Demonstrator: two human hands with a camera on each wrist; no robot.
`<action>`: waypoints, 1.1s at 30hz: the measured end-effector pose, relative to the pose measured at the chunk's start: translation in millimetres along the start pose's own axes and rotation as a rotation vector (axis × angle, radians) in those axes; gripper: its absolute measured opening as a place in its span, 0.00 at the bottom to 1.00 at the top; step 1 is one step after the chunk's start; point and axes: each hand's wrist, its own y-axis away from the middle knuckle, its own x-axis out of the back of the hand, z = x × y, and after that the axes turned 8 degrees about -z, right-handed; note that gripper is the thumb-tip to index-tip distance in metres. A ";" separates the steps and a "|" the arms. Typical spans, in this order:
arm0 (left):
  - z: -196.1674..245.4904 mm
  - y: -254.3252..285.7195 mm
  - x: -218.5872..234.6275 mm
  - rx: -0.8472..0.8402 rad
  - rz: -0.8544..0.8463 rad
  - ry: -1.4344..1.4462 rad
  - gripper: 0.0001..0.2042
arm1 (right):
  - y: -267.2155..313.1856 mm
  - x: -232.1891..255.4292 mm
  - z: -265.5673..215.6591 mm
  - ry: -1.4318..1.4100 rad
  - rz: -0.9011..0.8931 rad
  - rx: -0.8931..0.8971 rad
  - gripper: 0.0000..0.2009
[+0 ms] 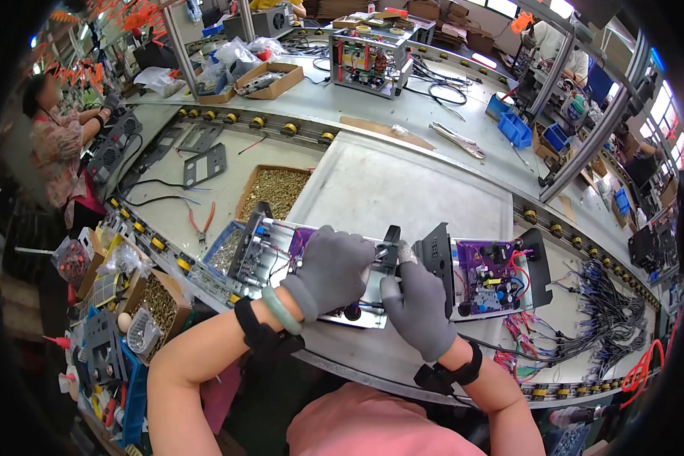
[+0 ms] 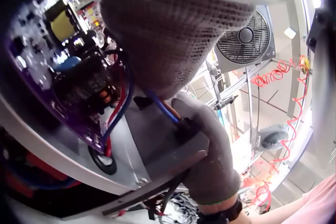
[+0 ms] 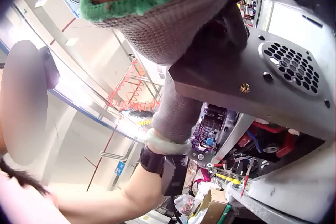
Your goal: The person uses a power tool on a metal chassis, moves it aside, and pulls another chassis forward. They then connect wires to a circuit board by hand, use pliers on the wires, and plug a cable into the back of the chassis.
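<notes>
In the head view, my gloved left hand (image 1: 330,270) is over an open metal chassis (image 1: 368,315) with a purple board inside. Its fingers pinch blue and brown wires (image 2: 165,109) beside a black end panel (image 1: 391,247); the glove partly hides the fingertips. My gloved right hand (image 1: 420,304) grips that panel from the other side, index finger up and thumb at its near edge. The left wrist view shows the wires running to a dark part at the panel. A honeycomb-vented black panel (image 3: 252,71) stands close to my right hand in the right wrist view.
A second open unit (image 1: 486,277) stands to the right, beside bundled cables (image 1: 600,319). On the left lie red-handled pliers (image 1: 201,224), a box of brass-coloured fasteners (image 1: 270,194) and a blue tray (image 1: 224,247). A roller track (image 1: 289,129) runs behind.
</notes>
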 end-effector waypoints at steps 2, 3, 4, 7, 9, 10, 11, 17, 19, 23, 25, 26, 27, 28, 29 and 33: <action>7.5 5.9 7.0 0.011 -0.050 -0.019 0.05 | -0.2 4.3 -1.7 0.040 -0.070 -0.004 0.27; 10.8 7.5 10.3 0.003 -0.048 -0.100 0.05 | -0.1 9.5 -5.0 0.049 -0.145 -0.083 0.27; 13.4 7.0 15.1 -0.003 -0.037 -0.182 0.05 | -1.1 16.5 -7.8 0.056 -0.140 -0.077 0.27; 26.4 11.7 50.6 0.085 -0.068 -0.032 0.08 | -7.7 34.6 -20.8 0.110 0.035 0.068 0.22; 28.0 15.1 55.3 0.163 -0.090 0.232 0.09 | -16.7 48.8 -16.6 0.082 0.021 0.179 0.17; 31.2 17.0 55.3 0.163 -0.094 0.234 0.09 | -21.3 54.2 -15.1 0.057 0.009 0.290 0.12; 35.2 17.5 56.5 0.114 -0.058 0.245 0.08 | -25.6 55.6 -17.4 0.088 0.033 0.306 0.05; 33.5 16.2 58.1 0.339 -0.210 1.125 0.08 | -33.3 67.1 -10.6 0.152 -0.042 0.361 0.07; 17.9 15.2 47.6 0.308 -0.209 0.989 0.07 | -28.6 52.2 -4.8 0.099 0.011 0.306 0.11; 10.4 12.4 35.4 0.091 -0.031 0.145 0.05 | 0.4 9.8 1.1 0.006 -0.117 -0.034 0.35; 10.4 13.1 28.8 0.042 0.004 -0.060 0.05 | -0.5 10.5 -1.9 -0.141 -0.209 -0.172 0.37; 9.2 14.5 27.3 0.044 -0.001 -0.055 0.05 | -2.6 15.5 -8.5 -0.145 -0.257 -0.256 0.37; 6.8 16.5 27.3 0.040 0.020 -0.005 0.04 | -3.6 17.5 -11.7 -0.152 -0.302 -0.340 0.37; 4.5 16.7 27.9 0.033 0.043 0.043 0.04 | -3.9 16.5 -10.6 -0.154 -0.300 -0.345 0.37; 3.4 16.2 28.4 0.030 0.038 0.046 0.04 | -3.7 15.6 -8.9 -0.125 -0.295 -0.309 0.36; 2.2 13.2 28.8 0.044 -0.002 0.086 0.04 | -1.5 13.1 -5.8 -0.143 -0.265 -0.265 0.34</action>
